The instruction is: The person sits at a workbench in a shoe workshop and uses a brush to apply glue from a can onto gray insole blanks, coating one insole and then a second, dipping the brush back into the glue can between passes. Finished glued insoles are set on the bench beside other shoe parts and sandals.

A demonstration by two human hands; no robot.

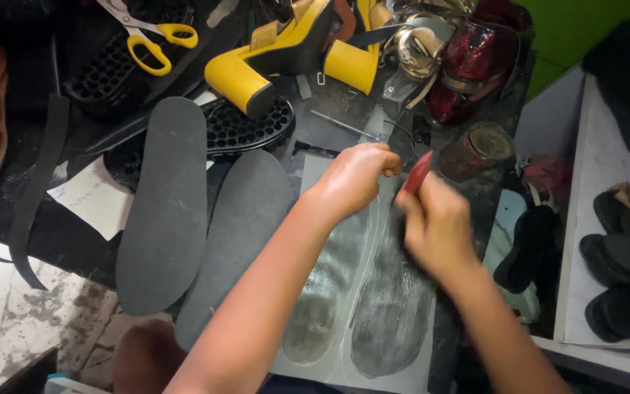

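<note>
Red-handled tool point(418, 174) in right hand point(437, 226)

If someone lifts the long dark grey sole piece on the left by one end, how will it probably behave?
The dark grey sole piece looks thin and flat, so it would probably bend and droop rather than stay stiff. It seems light for its length. Its matte surface suggests it would not slip easily from fingers.

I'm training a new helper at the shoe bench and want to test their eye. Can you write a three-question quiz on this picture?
1. True or false: the scissors have yellow handles.
2. How many loose dark insoles lie left of the grey sheet?
3. What colour is the tool handle in the right hand: A red, B green, C white?

Key: 1 true; 2 two; 3 A.
</note>
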